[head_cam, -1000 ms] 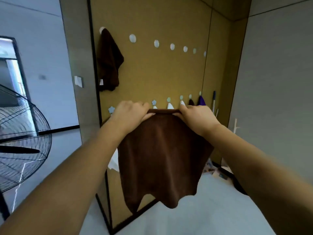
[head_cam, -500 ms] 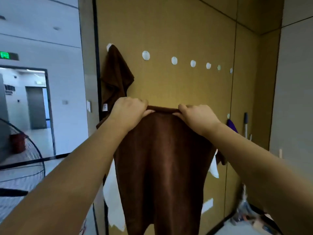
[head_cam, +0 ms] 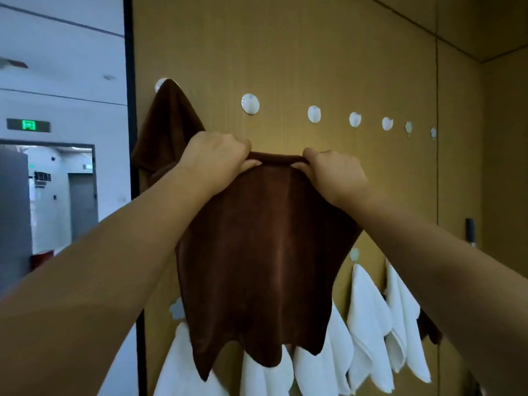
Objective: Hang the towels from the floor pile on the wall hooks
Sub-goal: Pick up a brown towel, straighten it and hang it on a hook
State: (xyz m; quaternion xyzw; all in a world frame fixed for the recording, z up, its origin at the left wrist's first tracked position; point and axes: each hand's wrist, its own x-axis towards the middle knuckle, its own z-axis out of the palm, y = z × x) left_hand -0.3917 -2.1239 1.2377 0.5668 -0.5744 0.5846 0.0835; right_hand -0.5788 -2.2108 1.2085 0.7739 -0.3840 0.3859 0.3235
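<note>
While our left hand (head_cam: pixel 217 157) and right hand (head_cam: pixel 334 174) both pinch the brown towel (head_cam: pixel 257 252) by its top hem, below the free hook (head_cam: pixel 250 103) at twelve o'clock, we judge the taut hem could slide off that shallow round hook.

From my feed, the held brown towel (head_cam: pixel 257 252) covers the tops of several white towels (head_cam: pixel 368 310) and the lower hooks behind it. The frame's bottom edge cuts those towels off, and the far hook (head_cam: pixel 433 132) is too small to make out.
</note>
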